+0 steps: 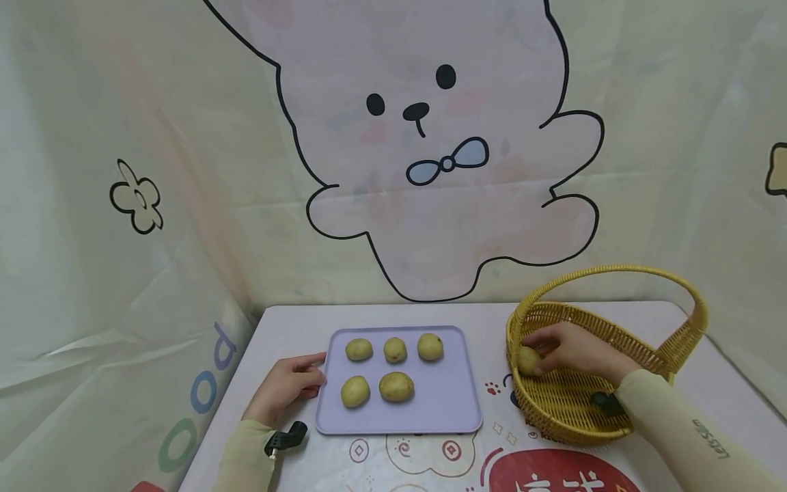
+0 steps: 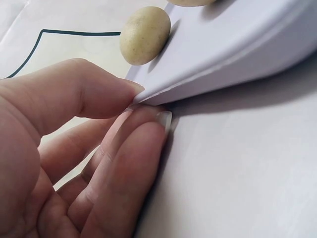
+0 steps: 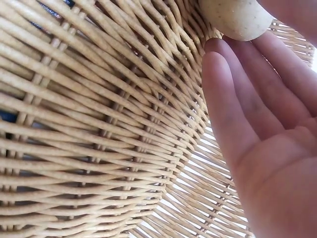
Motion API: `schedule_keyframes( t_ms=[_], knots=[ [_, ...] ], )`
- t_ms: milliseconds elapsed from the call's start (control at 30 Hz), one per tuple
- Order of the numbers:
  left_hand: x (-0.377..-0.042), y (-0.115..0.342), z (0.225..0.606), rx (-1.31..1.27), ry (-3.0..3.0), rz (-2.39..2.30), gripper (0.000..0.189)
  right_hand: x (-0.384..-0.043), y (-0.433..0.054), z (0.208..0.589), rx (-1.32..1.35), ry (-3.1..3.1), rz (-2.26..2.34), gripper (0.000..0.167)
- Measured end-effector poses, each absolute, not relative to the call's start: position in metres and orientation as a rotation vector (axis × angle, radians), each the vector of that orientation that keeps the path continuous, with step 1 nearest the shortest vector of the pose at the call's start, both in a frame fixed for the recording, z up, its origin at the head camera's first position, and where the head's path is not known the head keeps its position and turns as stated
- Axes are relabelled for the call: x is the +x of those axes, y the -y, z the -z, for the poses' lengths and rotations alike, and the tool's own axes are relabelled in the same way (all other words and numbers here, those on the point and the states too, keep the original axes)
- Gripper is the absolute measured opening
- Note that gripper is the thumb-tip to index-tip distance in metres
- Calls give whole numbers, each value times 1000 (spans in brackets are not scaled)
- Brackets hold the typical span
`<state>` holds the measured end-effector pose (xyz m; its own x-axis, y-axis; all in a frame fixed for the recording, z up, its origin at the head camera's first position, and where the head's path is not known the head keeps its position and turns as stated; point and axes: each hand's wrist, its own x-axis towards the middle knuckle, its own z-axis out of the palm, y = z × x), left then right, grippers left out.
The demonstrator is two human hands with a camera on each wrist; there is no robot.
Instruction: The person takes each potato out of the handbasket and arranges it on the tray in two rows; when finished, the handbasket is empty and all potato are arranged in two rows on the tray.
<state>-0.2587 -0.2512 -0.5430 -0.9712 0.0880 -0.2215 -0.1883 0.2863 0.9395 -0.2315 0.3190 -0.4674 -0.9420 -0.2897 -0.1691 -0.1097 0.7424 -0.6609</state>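
Inside the yellow wicker basket [image 1: 572,403], my right hand [image 1: 578,348] holds a potato [image 1: 527,361] near the left wall. The right wrist view shows this potato [image 3: 237,17] at the top, between thumb and fingers, with the hand [image 3: 277,129] close to the woven side. At the left, my left hand [image 1: 289,386] pinches the edge of a pale purple tray [image 1: 430,417]. Up close, the thumb of this hand [image 2: 99,134] lies on the tray's rim and fingertips sit against its underside. Several potatoes lie on the tray in two rows, among them a larger one [image 1: 396,387].
The basket's tall arched handle [image 1: 615,269] rises above my right forearm. Under everything lies a white table cover [image 1: 295,321] with printed drawings and a red patch [image 1: 553,471]. A curtain [image 1: 246,239] with a printed bear stands behind the table.
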Motion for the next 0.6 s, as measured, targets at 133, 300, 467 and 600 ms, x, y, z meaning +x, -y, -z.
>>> schedule_keyframes(
  t_ms=[133, 300, 467, 600],
  knots=[
    [-258, 251, 542, -102, -2324, -1748, 59, -232, -318, 468, -303, -2690, 986, 55],
    [-258, 252, 540, -111, -2324, -1749, 59, -233, -317, 470, -299, -2704, 972, 52],
    [-258, 252, 540, -119, -2326, -1756, 59, -232, -317, 471, -316, -2725, 952, 50],
    [-258, 252, 541, -106, -2316, -1758, 60, -232, -318, 470, -328, -2733, 937, 50]
  ],
)
